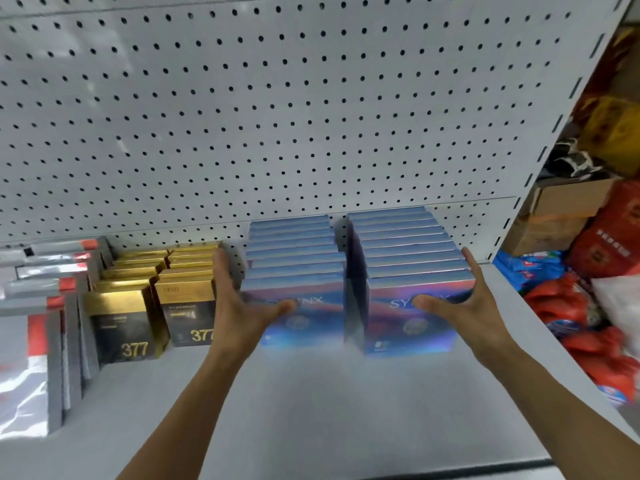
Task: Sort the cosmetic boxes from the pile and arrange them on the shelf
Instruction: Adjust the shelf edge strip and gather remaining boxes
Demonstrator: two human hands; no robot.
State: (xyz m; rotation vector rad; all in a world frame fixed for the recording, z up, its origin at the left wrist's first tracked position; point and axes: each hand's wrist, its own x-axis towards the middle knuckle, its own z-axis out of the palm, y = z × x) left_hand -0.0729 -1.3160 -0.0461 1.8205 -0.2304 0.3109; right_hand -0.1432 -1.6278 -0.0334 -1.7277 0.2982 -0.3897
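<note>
Two rows of blue cosmetic boxes stand upright on the grey shelf (311,403), running back to the pegboard. My left hand (239,299) presses on the left blue row (294,258), fingers straight along its left side and thumb across the front box. My right hand (460,299) presses on the right blue row (408,244), fingers along its right side and thumb on the front face. A narrow gap separates the two rows.
Left of the blue rows stand two rows of black-and-gold boxes (128,317) marked 377, then grey-and-red boxes (52,306) at the far left. A white pegboard (277,116) backs the shelf. Beyond the shelf's right edge lie red and blue bags (581,306) and cardboard boxes (561,209).
</note>
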